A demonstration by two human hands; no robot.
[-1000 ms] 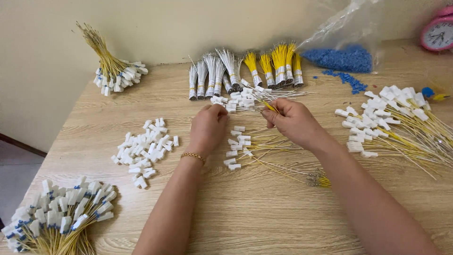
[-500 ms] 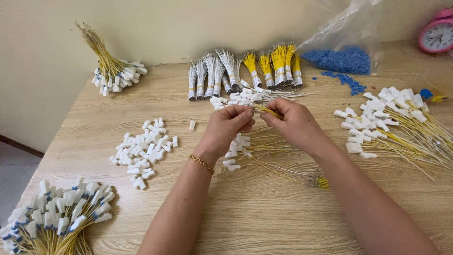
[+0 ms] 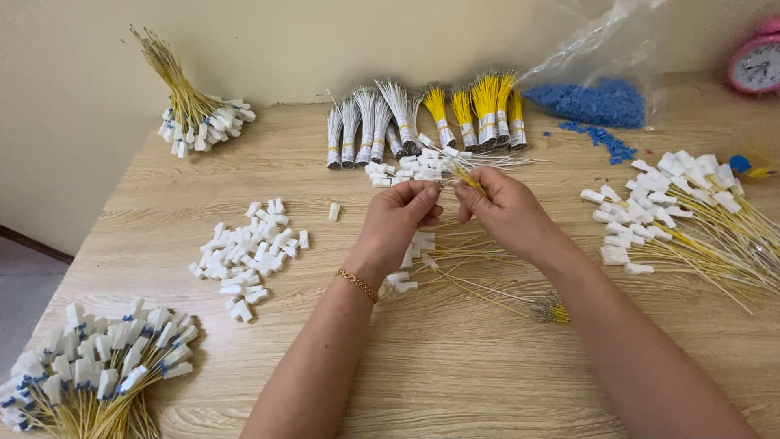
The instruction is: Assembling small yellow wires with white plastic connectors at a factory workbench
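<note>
My left hand [image 3: 400, 221] and my right hand [image 3: 501, 213] meet at the middle of the wooden table [image 3: 455, 366], fingertips almost touching. The right fingers pinch a thin yellow wire [image 3: 471, 180] that points up and away. The left fingers are closed on something small at the wire's end; it is too hidden to name. Under the hands lie loose yellow wires with white connectors [image 3: 455, 268]. A heap of loose white connectors [image 3: 248, 256] sits to the left of my left hand.
Tied bundles of silver and yellow wires [image 3: 422, 118] line the back. Finished wire bunches lie at back left [image 3: 195, 114], front left [image 3: 97, 366] and right [image 3: 691, 211]. A clear bag of blue pieces [image 3: 593, 97] and a pink clock [image 3: 756, 61] stand at back right.
My left hand has lifted from the table and moved right to meet the right hand. The right hand has stayed in place with the yellow wire.
</note>
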